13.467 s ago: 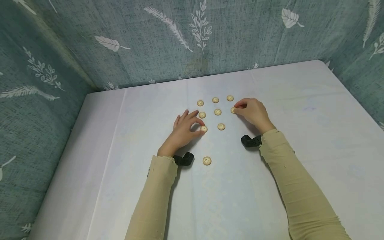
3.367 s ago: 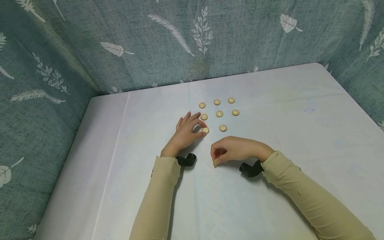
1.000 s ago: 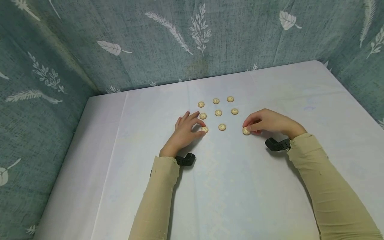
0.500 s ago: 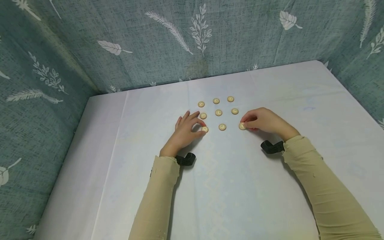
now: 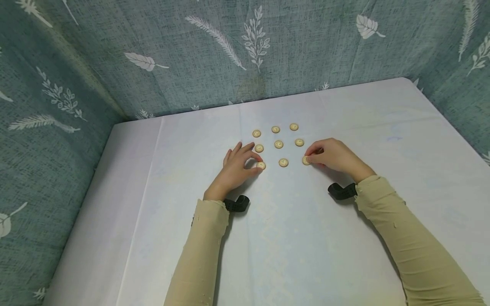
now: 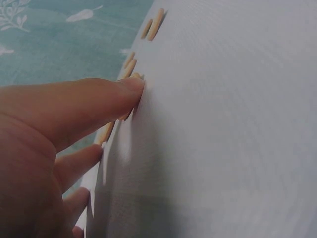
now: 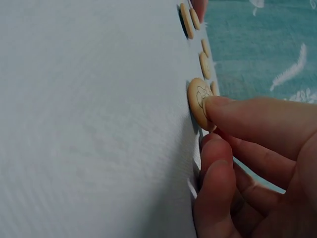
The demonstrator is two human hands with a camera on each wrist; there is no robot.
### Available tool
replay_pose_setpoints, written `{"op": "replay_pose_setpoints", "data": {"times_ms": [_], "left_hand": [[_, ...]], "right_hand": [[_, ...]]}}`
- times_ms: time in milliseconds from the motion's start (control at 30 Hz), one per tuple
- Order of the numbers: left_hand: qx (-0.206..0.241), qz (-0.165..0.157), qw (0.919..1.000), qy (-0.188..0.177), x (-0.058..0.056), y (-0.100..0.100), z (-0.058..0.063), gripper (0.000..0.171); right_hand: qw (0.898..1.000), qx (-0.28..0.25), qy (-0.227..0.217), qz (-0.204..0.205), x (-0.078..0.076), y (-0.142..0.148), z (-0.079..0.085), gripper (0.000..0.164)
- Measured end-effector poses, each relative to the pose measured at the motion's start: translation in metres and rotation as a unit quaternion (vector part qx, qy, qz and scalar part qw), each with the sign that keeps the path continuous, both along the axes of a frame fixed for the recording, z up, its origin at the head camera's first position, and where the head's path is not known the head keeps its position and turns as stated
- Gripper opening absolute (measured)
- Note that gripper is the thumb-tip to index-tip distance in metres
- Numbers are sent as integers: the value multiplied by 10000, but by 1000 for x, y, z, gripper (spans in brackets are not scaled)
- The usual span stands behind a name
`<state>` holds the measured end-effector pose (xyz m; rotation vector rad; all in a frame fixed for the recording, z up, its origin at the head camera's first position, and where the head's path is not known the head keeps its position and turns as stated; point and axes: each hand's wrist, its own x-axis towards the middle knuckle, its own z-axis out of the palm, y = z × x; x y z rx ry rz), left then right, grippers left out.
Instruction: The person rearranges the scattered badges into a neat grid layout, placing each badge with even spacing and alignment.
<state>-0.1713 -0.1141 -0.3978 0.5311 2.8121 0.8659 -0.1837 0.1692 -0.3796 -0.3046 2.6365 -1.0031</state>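
Note:
Round pale wooden discs with dark line drawings lie in three rows on the white-covered table. My left hand (image 5: 235, 172) rests at the front left corner of the rows, thumb and index finger pinching the wooden disc (image 5: 261, 165) there. At the front right corner, my right hand (image 5: 334, 157) pinches another wooden disc (image 7: 198, 104) by its edge, between thumb and fingers. Between the two hands lies the front middle disc (image 5: 283, 162). In the left wrist view, the thumb (image 6: 114, 99) covers most of the disc held there.
Behind the front row are the middle-row disc (image 5: 278, 144) with one on each side, and the back-row disc (image 5: 275, 129) likewise. Black wrist cameras (image 5: 237, 203) sit close over the tablecloth (image 5: 183, 140). A green leaf-patterned curtain (image 5: 314, 46) hangs along the table's far edge.
The right hand took up the lone disc from nearer the body and carried it to the front right corner, lately shifting it slightly left and back. The left hand has kept its place.

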Motion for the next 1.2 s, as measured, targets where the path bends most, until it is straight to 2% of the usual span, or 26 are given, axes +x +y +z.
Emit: {"op": "replay_pose_setpoints", "data": {"times_ms": [667, 933, 1200], "left_hand": [[-21, 7, 10000, -87, 2, -6, -1, 19], [60, -8, 10000, 3, 2, -6, 2, 19], [33, -12, 10000, -54, 3, -3, -3, 19]], "right_hand": [[9998, 149, 119, -91, 2, -9, -2, 19], [9998, 113, 77, -124, 4, -10, -2, 17], [9998, 185, 27, -81, 5, -7, -3, 19]]}}
